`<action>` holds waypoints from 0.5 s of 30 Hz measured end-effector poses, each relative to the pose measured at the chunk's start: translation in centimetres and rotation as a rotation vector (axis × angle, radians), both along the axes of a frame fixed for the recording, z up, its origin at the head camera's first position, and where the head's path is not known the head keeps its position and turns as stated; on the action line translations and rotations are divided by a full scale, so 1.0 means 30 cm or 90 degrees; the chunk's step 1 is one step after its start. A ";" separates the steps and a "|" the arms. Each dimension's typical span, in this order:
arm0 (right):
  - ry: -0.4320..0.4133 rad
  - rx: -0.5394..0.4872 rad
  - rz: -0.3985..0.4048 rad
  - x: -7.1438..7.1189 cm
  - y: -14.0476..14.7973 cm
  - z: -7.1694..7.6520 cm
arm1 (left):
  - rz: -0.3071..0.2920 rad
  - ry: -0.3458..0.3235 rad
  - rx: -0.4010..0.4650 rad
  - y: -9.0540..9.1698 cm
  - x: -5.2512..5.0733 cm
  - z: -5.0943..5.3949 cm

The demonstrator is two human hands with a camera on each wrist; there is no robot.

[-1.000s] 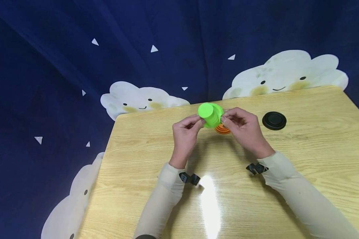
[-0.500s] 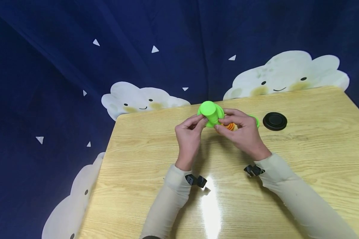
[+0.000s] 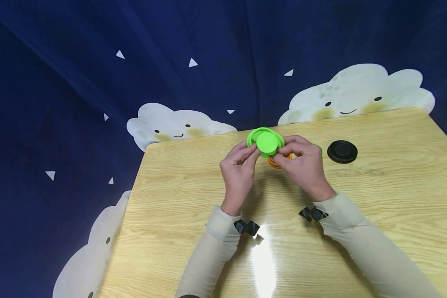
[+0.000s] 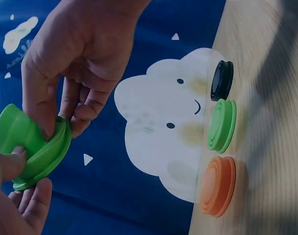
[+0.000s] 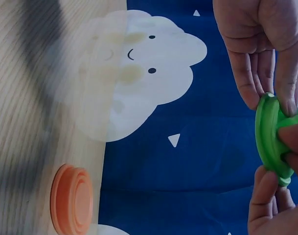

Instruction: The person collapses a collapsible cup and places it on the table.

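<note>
Both hands hold a bright green collapsible cup (image 3: 267,142) above the back of the table. Its round base faces the head camera, and the wide rim surrounds it. My left hand (image 3: 238,174) pinches the cup's left side between thumb and fingers. On the opposite side, my right hand (image 3: 303,165) pinches the rim. In the left wrist view, the cup's wall (image 4: 19,132) is partly drawn out, and the rim looks bent where the right fingers press on it. Hands cover parts of the cup in every view.
Folded flat on the wooden table (image 3: 171,194) lie an orange collapsible cup (image 4: 217,187), a second green one (image 4: 222,126) and a black one (image 3: 342,151). A dark blue curtain (image 3: 223,49) with white clouds hangs behind the table's back edge.
The held cup has shifted slightly right and tilted, so its base now faces the head camera more directly. Over the past second, the right hand has changed its hold on the rim.
</note>
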State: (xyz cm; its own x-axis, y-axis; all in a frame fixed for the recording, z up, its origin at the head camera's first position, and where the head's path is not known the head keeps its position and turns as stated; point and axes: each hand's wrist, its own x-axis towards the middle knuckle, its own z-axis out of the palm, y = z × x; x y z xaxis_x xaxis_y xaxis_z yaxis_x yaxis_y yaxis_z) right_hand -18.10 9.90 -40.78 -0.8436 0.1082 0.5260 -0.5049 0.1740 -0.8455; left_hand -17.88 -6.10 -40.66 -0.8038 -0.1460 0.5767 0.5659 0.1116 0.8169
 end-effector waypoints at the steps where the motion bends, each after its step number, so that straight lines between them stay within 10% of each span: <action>1: -0.007 0.009 -0.012 0.000 -0.001 0.003 | 0.007 0.024 -0.024 0.000 0.001 -0.001; 8: -0.023 0.019 -0.055 -0.011 -0.006 0.016 | 0.032 0.156 -0.109 0.001 -0.001 -0.014; 15: -0.009 0.022 -0.041 -0.013 0.007 0.014 | 0.005 0.118 -0.089 0.000 0.002 -0.015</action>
State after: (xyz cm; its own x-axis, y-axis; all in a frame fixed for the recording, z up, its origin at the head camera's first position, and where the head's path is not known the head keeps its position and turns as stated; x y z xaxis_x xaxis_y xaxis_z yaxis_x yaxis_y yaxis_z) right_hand -18.48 10.13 -40.35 -0.8430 0.1453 0.5179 -0.4791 0.2348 -0.8458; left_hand -17.83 -6.10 -41.11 -0.6815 -0.0606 0.7293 0.7031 0.2218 0.6756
